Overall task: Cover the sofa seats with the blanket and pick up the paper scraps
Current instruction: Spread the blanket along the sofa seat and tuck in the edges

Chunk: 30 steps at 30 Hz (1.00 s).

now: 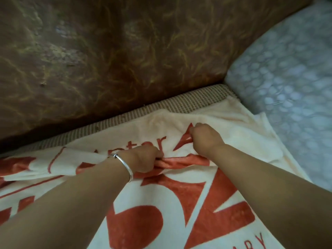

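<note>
The cream fleece blanket with orange-red lettering (161, 194) lies over the beige woven sofa seat (179, 103), bunched folds pinched by the left hand (143, 159) and right hand (206, 139), probably to tug it toward the brown backrest (107, 51)

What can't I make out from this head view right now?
Paper scraps: none show in the head view; any under the blanket or outside the frame cannot be told.
Fingertips of the left hand and right hand: curled into folds, hidden by the hands.
Blanket print: cut off by bottom and left edges, broken by folds and forearms.
Seat: only a ribbed strip shows; the blanket covers the rest.
</note>
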### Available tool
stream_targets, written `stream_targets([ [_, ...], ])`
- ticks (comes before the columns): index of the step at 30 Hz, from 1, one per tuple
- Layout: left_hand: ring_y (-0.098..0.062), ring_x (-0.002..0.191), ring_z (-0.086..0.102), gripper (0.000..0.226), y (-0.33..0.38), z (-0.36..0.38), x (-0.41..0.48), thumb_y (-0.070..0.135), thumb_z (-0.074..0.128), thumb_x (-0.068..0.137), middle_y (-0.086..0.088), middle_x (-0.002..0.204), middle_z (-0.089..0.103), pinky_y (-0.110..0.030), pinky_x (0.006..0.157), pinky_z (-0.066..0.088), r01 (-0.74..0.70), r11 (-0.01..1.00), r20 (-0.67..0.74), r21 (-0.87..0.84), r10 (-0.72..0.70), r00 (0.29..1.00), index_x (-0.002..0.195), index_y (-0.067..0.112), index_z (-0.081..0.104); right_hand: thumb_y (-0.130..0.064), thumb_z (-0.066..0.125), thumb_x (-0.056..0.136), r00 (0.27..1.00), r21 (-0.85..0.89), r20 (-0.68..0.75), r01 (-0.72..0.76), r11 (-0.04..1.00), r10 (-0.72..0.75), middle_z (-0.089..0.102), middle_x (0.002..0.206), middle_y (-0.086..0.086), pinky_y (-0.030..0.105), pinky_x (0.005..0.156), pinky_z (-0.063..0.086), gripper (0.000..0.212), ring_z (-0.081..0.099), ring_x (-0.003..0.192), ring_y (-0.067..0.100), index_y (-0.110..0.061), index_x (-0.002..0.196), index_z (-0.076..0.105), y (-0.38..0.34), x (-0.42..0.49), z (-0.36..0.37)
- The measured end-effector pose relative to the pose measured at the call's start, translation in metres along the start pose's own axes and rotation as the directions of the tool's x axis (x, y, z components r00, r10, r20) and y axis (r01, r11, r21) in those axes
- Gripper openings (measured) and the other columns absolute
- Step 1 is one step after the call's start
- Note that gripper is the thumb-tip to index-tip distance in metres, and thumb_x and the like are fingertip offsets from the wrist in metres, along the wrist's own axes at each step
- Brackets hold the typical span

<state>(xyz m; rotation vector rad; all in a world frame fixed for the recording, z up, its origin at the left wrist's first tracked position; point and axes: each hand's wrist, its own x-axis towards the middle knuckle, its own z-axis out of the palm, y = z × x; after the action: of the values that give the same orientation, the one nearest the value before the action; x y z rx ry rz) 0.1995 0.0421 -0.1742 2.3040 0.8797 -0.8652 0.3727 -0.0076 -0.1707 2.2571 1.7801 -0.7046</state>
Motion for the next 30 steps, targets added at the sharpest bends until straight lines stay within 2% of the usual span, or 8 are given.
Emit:
stream_targets([
  [3,-0.021,0.107,0.057,0.027,0.008,-0.004,0.008,0.019,0.053,0.089,-0.003,0.117,0.062,-0.029,0.093,0.046,-0.026,1.0,-0.045,-0.003,0.026,0.999,0.115,0.022,0.06,-0.001,0.045,0.09,0.989,-0.007,-0.036,-0.145,0.989,0.144,0.051,0.122,0.014,0.035,0.087,0.046,0.034,0.051,0.114,0.03,-0.004,0.122,0.053,0.02,-0.007,-0.005],
  [6,-0.02,0.101,0.053,0.008,0.018,-0.008,0.021,0.018,0.058,0.085,-0.002,0.103,0.056,-0.027,0.086,0.044,-0.1,0.992,-0.269,-0.081,0.075,0.96,0.093,0.018,0.059,0.0,0.046,0.089,0.967,0.002,-0.046,-0.249,0.968,0.249,0.051,0.122,0.014,0.034,0.085,0.046,0.033,0.051,0.114,0.03,-0.003,0.121,0.053,0.032,-0.012,-0.008],
  [10,-0.021,0.109,0.046,0.026,0.042,-0.026,0.041,0.026,0.06,0.084,-0.004,0.111,0.054,-0.034,0.1,0.039,-0.169,0.985,-0.485,0.017,0.156,0.861,0.107,0.014,0.06,-0.003,0.045,0.09,0.925,0.0,-0.087,-0.372,0.928,0.371,0.049,0.126,0.013,0.035,0.09,0.044,0.036,0.046,0.119,0.03,-0.004,0.125,0.051,0.05,-0.02,-0.011],
  [14,-0.025,0.116,0.047,0.032,0.072,-0.051,0.066,0.009,0.047,0.089,-0.007,0.118,0.056,-0.031,0.101,0.036,-0.211,0.977,-0.607,0.008,0.172,0.776,0.118,0.01,0.06,-0.005,0.047,0.089,0.842,0.001,-0.175,-0.518,0.856,0.51,0.045,0.128,0.014,0.036,0.091,0.041,0.038,0.042,0.119,0.031,-0.005,0.127,0.047,0.08,-0.026,-0.015],
  [19,-0.03,0.117,0.05,0.03,0.114,-0.071,0.115,0.014,0.046,0.091,-0.01,0.121,0.054,-0.037,0.099,0.042,-0.152,0.988,-0.556,-0.012,0.119,0.823,0.119,0.01,0.057,-0.005,0.045,0.092,0.751,0.183,-0.087,-0.634,0.751,0.655,0.039,0.136,0.015,0.042,0.096,0.041,0.042,0.04,0.125,0.036,-0.005,0.133,0.038,0.123,-0.021,-0.018],
  [23,-0.03,0.131,0.039,0.06,0.142,-0.078,0.157,0.026,0.053,0.092,-0.018,0.141,0.04,-0.033,0.108,0.034,0.04,0.988,-0.444,-0.149,-0.103,0.89,0.142,0.005,0.029,-0.019,0.051,0.093,0.776,0.303,0.071,-0.616,0.727,0.627,0.046,0.137,0.013,0.041,0.102,0.038,0.044,0.044,0.128,0.033,-0.006,0.133,0.038,0.15,-0.017,-0.01],
  [26,-0.033,0.135,0.036,0.082,0.155,-0.085,0.174,0.031,0.063,0.086,-0.022,0.146,0.034,-0.034,0.108,0.033,0.171,0.925,-0.367,-0.339,-0.298,0.881,0.145,0.001,0.015,-0.03,0.058,0.089,0.792,0.292,0.126,-0.605,0.741,0.597,0.043,0.137,0.011,0.042,0.104,0.035,0.054,0.04,0.129,0.032,-0.008,0.135,0.038,0.163,-0.015,-0.006],
  [30,-0.034,0.121,0.052,0.043,0.159,-0.09,0.182,0.021,0.056,0.091,-0.02,0.13,0.055,-0.036,0.099,0.042,0.196,0.927,-0.374,-0.32,-0.314,0.873,0.128,0.002,0.048,-0.03,0.063,0.086,0.783,0.336,0.174,-0.617,0.712,0.597,0.043,0.136,0.009,0.041,0.103,0.038,0.058,0.042,0.127,0.031,-0.009,0.135,0.041,0.177,-0.013,-0.005],
])
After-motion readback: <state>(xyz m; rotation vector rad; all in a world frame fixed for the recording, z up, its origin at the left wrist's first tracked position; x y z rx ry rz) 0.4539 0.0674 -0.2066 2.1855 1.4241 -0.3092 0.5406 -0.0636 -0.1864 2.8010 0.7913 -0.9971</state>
